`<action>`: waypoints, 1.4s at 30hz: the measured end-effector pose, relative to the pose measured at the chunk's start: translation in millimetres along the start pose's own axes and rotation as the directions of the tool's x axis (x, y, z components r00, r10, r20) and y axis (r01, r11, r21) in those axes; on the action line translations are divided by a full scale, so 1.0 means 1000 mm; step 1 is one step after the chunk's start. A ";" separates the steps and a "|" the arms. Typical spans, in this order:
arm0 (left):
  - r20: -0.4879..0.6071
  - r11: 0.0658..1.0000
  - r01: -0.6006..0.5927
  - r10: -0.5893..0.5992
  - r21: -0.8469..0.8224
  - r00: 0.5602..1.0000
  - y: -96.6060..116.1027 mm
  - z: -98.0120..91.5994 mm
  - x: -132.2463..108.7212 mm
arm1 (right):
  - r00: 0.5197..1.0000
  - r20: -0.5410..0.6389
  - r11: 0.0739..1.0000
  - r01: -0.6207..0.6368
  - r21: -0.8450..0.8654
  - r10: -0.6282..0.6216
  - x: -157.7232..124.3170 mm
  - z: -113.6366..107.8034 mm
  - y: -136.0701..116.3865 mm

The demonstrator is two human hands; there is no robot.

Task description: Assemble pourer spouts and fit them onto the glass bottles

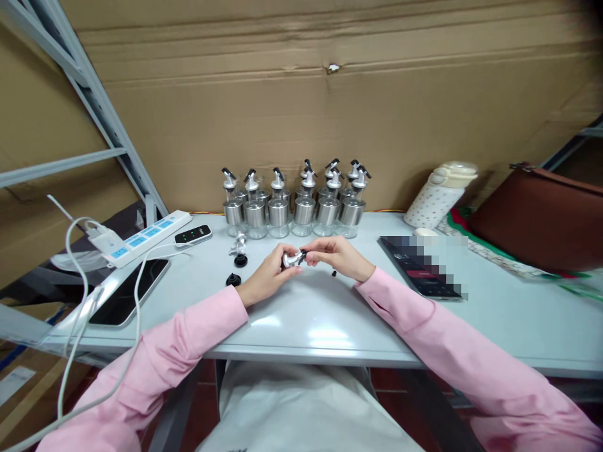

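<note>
My left hand [266,276] and my right hand [335,254] meet over the middle of the grey table [306,320], both closed on one small silver pourer spout [293,258] with a black tip. Just left of my left hand lie a black rubber stopper [233,280] and another spout with a black base [240,248]. A tiny black piece [334,274] rests under my right wrist. Behind my hands stand several glass dispenser bottles [292,204] with steel collars and spouts, in rows against the cardboard wall.
At the left are a white power strip [141,237], a black remote [193,235], a phone [129,292] with white cables. At the right lie a dark device [419,267], a spotted white flask [438,194] and a brown bag [541,216].
</note>
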State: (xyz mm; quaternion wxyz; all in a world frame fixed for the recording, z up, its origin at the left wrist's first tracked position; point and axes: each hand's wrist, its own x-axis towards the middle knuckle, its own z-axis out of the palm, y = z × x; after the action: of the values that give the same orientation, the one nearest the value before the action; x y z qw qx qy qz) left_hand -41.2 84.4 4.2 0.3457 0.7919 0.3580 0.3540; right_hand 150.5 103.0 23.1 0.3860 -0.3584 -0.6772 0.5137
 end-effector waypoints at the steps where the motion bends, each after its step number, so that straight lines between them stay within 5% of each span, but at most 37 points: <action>1: -0.002 1.000 -0.008 0.008 0.011 1.000 0.000 0.000 0.000 | 1.000 0.014 1.000 -0.003 -0.001 0.004 0.000 0.000 0.000; 13: 0.004 0.989 -0.080 0.080 0.128 0.997 0.000 -0.001 0.002 | 1.000 0.013 0.998 0.016 -0.054 -0.016 -0.002 -0.001 -0.002; 25: 0.068 0.988 -0.087 0.079 0.127 0.995 -0.005 0.000 0.001 | 0.993 0.049 0.914 0.120 -0.386 -0.110 -0.005 0.002 0.000; 35: 0.074 0.993 -0.047 0.039 0.113 0.997 -0.001 -0.002 0.000 | 0.998 -0.007 0.993 -0.060 -0.098 0.060 -0.002 0.001 0.001; 42: 0.101 0.982 -0.157 0.146 0.109 0.984 0.000 -0.004 0.002 | 0.990 0.026 0.988 -0.141 0.061 0.140 -0.001 -0.002 -0.003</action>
State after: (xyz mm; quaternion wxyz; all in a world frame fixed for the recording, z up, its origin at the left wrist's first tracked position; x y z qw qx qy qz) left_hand -43.4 87.1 6.3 0.2870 0.8512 0.3003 0.3208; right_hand 153.0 102.4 25.9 0.3525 -0.3874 -0.6380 0.5645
